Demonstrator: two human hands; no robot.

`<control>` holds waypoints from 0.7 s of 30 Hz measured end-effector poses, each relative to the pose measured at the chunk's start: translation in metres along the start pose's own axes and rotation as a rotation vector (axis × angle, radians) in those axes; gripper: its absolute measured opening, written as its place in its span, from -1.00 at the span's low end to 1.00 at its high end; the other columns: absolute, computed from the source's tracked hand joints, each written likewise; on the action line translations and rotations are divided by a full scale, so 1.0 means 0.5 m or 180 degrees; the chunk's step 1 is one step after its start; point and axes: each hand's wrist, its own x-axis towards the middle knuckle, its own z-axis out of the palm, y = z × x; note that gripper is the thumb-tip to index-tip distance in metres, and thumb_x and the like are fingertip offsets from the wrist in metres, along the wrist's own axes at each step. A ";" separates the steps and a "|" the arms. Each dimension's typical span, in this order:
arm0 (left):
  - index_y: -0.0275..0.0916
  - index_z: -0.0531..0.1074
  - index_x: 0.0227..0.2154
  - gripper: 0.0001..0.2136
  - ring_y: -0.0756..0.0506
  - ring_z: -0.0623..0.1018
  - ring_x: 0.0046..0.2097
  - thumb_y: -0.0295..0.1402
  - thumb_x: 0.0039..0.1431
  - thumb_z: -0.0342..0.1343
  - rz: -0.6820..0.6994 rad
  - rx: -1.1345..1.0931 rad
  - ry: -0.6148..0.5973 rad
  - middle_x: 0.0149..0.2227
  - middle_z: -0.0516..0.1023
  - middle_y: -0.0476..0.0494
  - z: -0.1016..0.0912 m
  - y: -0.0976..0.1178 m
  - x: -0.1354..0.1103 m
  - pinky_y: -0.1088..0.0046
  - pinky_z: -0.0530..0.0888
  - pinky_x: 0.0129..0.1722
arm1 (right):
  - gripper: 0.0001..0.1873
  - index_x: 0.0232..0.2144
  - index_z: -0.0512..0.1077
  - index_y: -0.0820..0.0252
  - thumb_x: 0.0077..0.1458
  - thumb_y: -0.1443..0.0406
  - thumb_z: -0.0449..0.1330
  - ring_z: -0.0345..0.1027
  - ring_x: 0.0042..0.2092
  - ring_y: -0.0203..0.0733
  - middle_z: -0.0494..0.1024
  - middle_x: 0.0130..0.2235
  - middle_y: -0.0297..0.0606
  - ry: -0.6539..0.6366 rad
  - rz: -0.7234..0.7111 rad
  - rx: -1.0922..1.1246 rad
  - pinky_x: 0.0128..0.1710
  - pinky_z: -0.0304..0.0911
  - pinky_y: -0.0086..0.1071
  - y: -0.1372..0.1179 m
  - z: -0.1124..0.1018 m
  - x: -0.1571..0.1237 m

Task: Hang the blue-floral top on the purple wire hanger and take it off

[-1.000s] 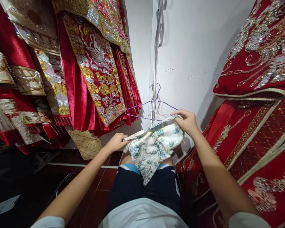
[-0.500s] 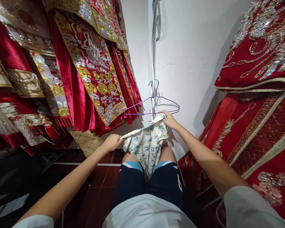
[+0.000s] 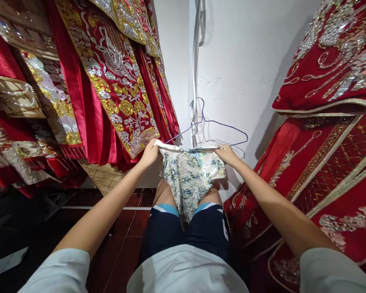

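Note:
A pale garment with a blue floral print (image 3: 189, 179) hangs between my two hands in front of my knees. My left hand (image 3: 150, 154) is closed on its upper left edge. My right hand (image 3: 225, 154) is closed on its upper right edge. Just behind the cloth's top edge is a purple wire hanger (image 3: 212, 122), its hook up near a white strip on the wall. Whether my right hand also grips the hanger's bottom wire I cannot tell.
Red garments with gold and silver embroidery (image 3: 116, 77) hang in a row on the left. More red embroidered clothing (image 3: 329, 134) fills the right side. A white wall (image 3: 240, 61) stands ahead, dark red floor tiles (image 3: 122, 240) lie below, and a white card (image 3: 6, 262) lies on the floor at left.
Both hands have risen and spread the floral cloth's top edge out wide and level. The hanger has shifted to the right and sits right behind that edge.

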 end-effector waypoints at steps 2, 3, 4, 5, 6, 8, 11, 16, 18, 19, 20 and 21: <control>-0.23 0.31 -0.24 -0.85 -0.09 0.48 -0.27 -0.36 0.24 -0.14 -0.0043 -0.0205 0.0252 -0.25 0.47 -0.15 0.019 0.025 0.040 0.41 0.44 -0.26 | -0.77 -0.58 0.37 0.18 -0.06 0.16 0.08 0.13 -0.46 -0.25 0.30 -0.58 -0.39 -0.0013 -0.0011 0.0001 -0.43 0.03 -0.39 -0.013 0.003 -0.008; -0.23 0.31 -0.23 -0.87 -0.09 0.48 -0.25 -0.31 0.24 -0.05 -0.0006 -0.0267 0.0370 -0.21 0.48 -0.16 0.026 0.042 0.059 0.41 0.43 -0.23 | -0.76 -0.58 0.38 0.18 -0.05 0.16 0.08 0.14 -0.47 -0.25 0.31 -0.58 -0.39 -0.0036 -0.0021 0.0011 -0.43 0.05 -0.39 -0.019 0.010 -0.011; -0.23 0.32 -0.23 -0.83 -0.09 0.48 -0.22 -0.24 0.20 0.06 0.0083 -0.0271 0.0487 -0.17 0.48 -0.18 0.031 0.060 0.075 0.40 0.42 -0.20 | -0.76 -0.58 0.38 0.19 -0.05 0.16 0.07 0.14 -0.48 -0.25 0.31 -0.59 -0.39 -0.0066 -0.0031 0.0022 -0.43 0.06 -0.39 -0.024 0.018 -0.015; -0.23 0.34 -0.23 -0.75 -0.10 0.48 -0.20 -0.18 0.14 0.17 0.0211 -0.0204 0.0546 -0.14 0.48 -0.19 0.035 0.078 0.088 0.40 0.41 -0.19 | -0.77 -0.58 0.38 0.19 -0.06 0.17 0.07 0.14 -0.50 -0.26 0.30 -0.60 -0.39 -0.0101 -0.0041 0.0032 -0.45 0.06 -0.39 -0.027 0.026 -0.017; -0.23 0.36 -0.25 -0.67 -0.11 0.48 -0.20 -0.12 0.06 0.26 0.0343 -0.0056 0.0517 -0.14 0.49 -0.19 0.037 0.097 0.096 0.40 0.39 -0.20 | -0.78 -0.58 0.39 0.19 -0.06 0.18 0.07 0.13 -0.51 -0.27 0.29 -0.61 -0.40 -0.0132 -0.0053 0.0042 -0.46 0.06 -0.39 -0.030 0.033 -0.020; -0.22 0.39 -0.32 -0.61 -0.15 0.48 -0.24 -0.04 -0.01 0.33 0.0524 0.0450 0.0262 -0.23 0.53 -0.19 0.040 0.128 0.097 0.39 0.34 -0.27 | -0.79 -0.58 0.42 0.20 -0.08 0.22 0.07 0.14 -0.52 -0.26 0.29 -0.61 -0.40 -0.0155 -0.0079 0.0061 -0.47 0.06 -0.40 -0.032 0.041 -0.026; -0.22 0.41 -0.41 -0.66 -0.18 0.48 -0.32 -0.01 0.19 0.15 0.0626 0.1223 -0.0079 -0.38 0.54 -0.19 0.042 0.146 0.078 0.39 0.23 -0.37 | -0.75 -0.45 0.52 0.23 -0.11 0.28 0.06 0.22 -0.46 -0.22 0.38 -0.56 -0.34 -0.0042 -0.0125 0.0093 -0.43 0.15 -0.38 -0.033 0.031 -0.042; -0.19 0.42 -0.43 -0.65 -0.14 0.46 -0.41 -0.12 0.37 -0.08 0.0928 0.1451 -0.0144 -0.47 0.51 -0.15 0.036 0.123 0.056 0.40 0.15 -0.43 | -0.16 0.26 0.29 0.22 -0.17 0.37 0.12 0.27 -0.45 -0.20 0.43 -0.50 -0.41 0.0975 -0.0438 -0.0343 -0.32 0.26 -0.34 -0.032 -0.029 -0.074; -0.20 0.44 -0.43 -0.63 -0.13 0.45 -0.43 -0.10 0.37 -0.09 0.0991 0.1345 -0.0208 -0.48 0.52 -0.14 0.030 0.117 0.057 0.41 0.15 -0.44 | 0.04 0.41 -0.01 0.27 -0.16 0.35 0.16 0.31 -0.44 -0.17 0.44 -0.50 -0.44 0.1208 -0.0282 -0.0673 -0.30 0.28 -0.33 -0.031 -0.061 -0.068; -0.20 0.44 -0.44 -0.61 -0.12 0.44 -0.44 -0.09 0.37 -0.10 0.1024 0.1323 -0.0246 -0.48 0.52 -0.14 0.027 0.118 0.059 0.41 0.16 -0.44 | 0.09 0.43 -0.09 0.35 -0.16 0.33 0.19 0.34 -0.42 -0.14 0.47 -0.49 -0.41 0.1222 -0.0116 -0.0847 -0.29 0.29 -0.32 -0.032 -0.076 -0.060; -0.21 0.45 -0.44 -0.59 -0.12 0.44 -0.44 -0.08 0.37 -0.11 0.1049 0.1344 -0.0287 -0.48 0.53 -0.15 0.023 0.120 0.061 0.41 0.16 -0.44 | 0.10 0.42 -0.08 0.42 -0.15 0.29 0.22 0.38 -0.39 -0.09 0.52 -0.45 -0.34 0.1194 0.0067 -0.1035 -0.29 0.31 -0.30 -0.032 -0.090 -0.049; -0.20 0.46 -0.44 -0.59 -0.12 0.45 -0.44 -0.07 0.38 -0.12 0.1053 0.1418 -0.0318 -0.47 0.53 -0.15 0.020 0.123 0.063 0.41 0.16 -0.44 | 0.07 0.39 0.01 0.46 -0.14 0.24 0.25 0.42 -0.33 -0.04 0.56 -0.39 -0.23 0.1138 0.0221 -0.1223 -0.26 0.31 -0.28 -0.034 -0.103 -0.037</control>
